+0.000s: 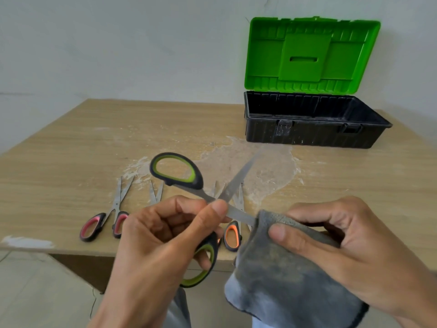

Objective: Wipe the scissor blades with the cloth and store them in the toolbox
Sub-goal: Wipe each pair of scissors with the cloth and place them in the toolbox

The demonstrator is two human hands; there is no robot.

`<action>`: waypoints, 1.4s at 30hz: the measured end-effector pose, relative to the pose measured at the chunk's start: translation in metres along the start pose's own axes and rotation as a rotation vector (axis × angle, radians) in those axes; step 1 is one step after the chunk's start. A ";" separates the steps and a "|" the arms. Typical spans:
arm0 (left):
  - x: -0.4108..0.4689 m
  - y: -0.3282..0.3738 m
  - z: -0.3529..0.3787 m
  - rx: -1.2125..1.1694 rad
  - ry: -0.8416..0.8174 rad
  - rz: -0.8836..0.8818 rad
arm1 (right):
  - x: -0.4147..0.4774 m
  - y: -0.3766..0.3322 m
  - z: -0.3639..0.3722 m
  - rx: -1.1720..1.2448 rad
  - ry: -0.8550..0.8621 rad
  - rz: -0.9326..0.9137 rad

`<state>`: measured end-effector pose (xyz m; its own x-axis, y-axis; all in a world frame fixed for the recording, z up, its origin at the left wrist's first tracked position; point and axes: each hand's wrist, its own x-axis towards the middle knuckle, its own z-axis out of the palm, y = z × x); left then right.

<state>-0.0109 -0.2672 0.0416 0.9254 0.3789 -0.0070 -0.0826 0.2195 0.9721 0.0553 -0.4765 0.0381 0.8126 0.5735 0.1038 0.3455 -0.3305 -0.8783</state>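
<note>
My left hand (163, 235) grips green-handled scissors (179, 172) near the pivot, blades spread wide open. One blade points up and right toward the toolbox. The other blade runs right into a grey cloth (279, 263), which my right hand (335, 242) pinches around that blade between thumb and fingers. The toolbox (314, 134) stands at the back right of the table, black base open, green lid upright. I see nothing lying inside the part of it that shows.
On the wooden table (71, 157) near its front edge lie pink-handled scissors (104, 221), an orange-handled pair (233, 235) and more blades partly hidden behind my left hand. White dusty patches mark the tabletop. A pale wall stands behind.
</note>
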 end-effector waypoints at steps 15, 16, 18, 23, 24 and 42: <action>0.005 0.022 -0.034 0.471 -0.208 0.106 | -0.007 0.010 -0.040 -0.074 0.116 -0.006; 0.005 0.024 -0.032 0.476 -0.221 0.084 | -0.005 0.009 -0.041 -0.079 0.112 -0.023; 0.003 0.028 -0.029 0.475 -0.242 0.052 | -0.003 0.007 -0.043 -0.069 0.101 -0.056; 0.002 0.031 -0.026 0.520 -0.279 0.050 | 0.000 0.005 -0.047 -0.051 0.025 -0.092; 0.002 0.032 -0.026 0.520 -0.289 0.045 | 0.001 0.005 -0.048 -0.052 0.005 -0.095; 0.005 0.033 -0.010 0.525 -0.492 0.043 | 0.018 -0.027 -0.021 -0.132 -0.253 -0.112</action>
<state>-0.0129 -0.2491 0.0714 0.9950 -0.0984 0.0199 -0.0481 -0.2943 0.9545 0.0703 -0.4731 0.0737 0.6292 0.7747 0.0621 0.4974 -0.3400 -0.7981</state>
